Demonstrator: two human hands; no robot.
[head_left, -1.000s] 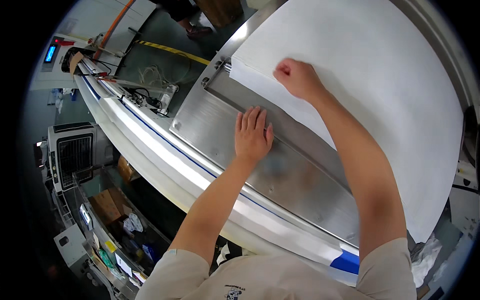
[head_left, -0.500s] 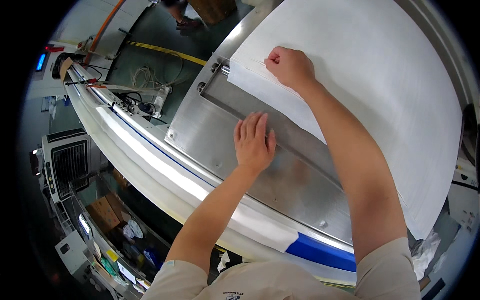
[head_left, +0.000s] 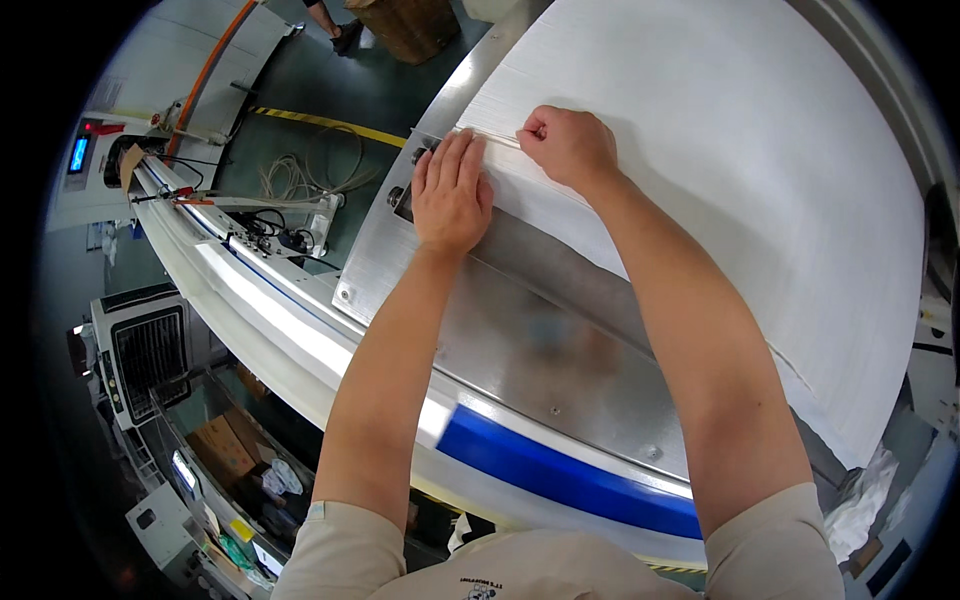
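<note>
A large stack of thin white sheets (head_left: pixel 720 150) lies over the brushed metal table (head_left: pixel 520 350), its layered near edge running slantwise along a recessed slot. My left hand (head_left: pixel 450 195) rests palm down, with fingers stretched out, at the left end of that edge, fingertips touching the white material beside the slot. To its right, my right hand (head_left: pixel 572 150) is closed in a pinch at the sheets' edge; the fingertips are partly hidden. A thin ridge in the white material runs between the two hands.
Along the table's near side runs a long rail with white material and a blue strip (head_left: pixel 570 475). Coiled cable (head_left: pixel 290 170) lies on the floor at left, near yellow-black tape (head_left: pixel 330 122). A cardboard box (head_left: pixel 225 445) and an air cooler (head_left: pixel 150 355) stand lower left. Someone's foot shows at top.
My left hand has moved from the metal surface up and left onto the sheets' edge. My right hand has shifted slightly left. On the rail, more of the blue strip now shows.
</note>
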